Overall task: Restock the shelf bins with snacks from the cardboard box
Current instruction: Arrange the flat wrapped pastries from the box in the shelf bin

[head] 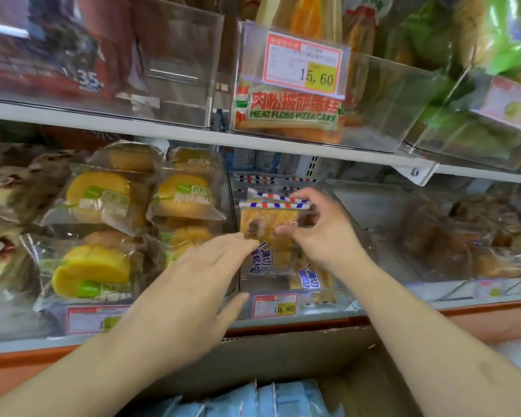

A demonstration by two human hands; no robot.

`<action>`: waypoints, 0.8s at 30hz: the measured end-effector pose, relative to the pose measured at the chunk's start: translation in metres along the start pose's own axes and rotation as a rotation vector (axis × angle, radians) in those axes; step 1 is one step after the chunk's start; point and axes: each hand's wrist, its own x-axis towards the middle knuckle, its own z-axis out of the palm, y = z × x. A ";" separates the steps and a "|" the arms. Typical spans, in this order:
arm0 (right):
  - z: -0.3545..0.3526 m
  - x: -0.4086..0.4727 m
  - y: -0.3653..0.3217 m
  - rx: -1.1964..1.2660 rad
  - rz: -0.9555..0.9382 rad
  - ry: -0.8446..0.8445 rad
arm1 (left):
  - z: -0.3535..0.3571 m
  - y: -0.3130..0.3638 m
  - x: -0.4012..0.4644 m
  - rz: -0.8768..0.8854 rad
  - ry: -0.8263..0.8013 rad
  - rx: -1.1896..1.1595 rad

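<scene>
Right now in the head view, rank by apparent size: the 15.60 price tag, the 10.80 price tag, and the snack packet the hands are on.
1. Snack packet
2. 15.60 price tag
3. 10.80 price tag

The tags' distances from the camera differ, so their true sizes may match.

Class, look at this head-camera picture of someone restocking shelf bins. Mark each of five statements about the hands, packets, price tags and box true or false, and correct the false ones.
1. The right hand pinches a striped-top snack packet in the clear bin. True.
2. The left hand grips a yellow cake packet. False: its fingers are straight, reaching to the striped-top packet.
3. The price tag below that bin reads 10.80. True.
4. The Meat Floss Pizza Cake packet sits on the lower shelf. False: it is on the shelf above.
5. The cardboard box holds green packets. False: light blue packets.
</scene>
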 end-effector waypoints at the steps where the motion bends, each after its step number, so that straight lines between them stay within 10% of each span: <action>1: 0.010 0.004 0.002 0.010 0.031 -0.028 | 0.002 -0.001 0.000 0.007 0.004 0.001; 12: 0.029 0.012 0.028 -0.408 0.000 -0.148 | 0.007 -0.003 0.001 0.039 0.008 0.050; 24: -0.011 -0.031 0.017 -0.267 0.009 -0.038 | 0.008 0.002 -0.018 0.109 -0.010 0.039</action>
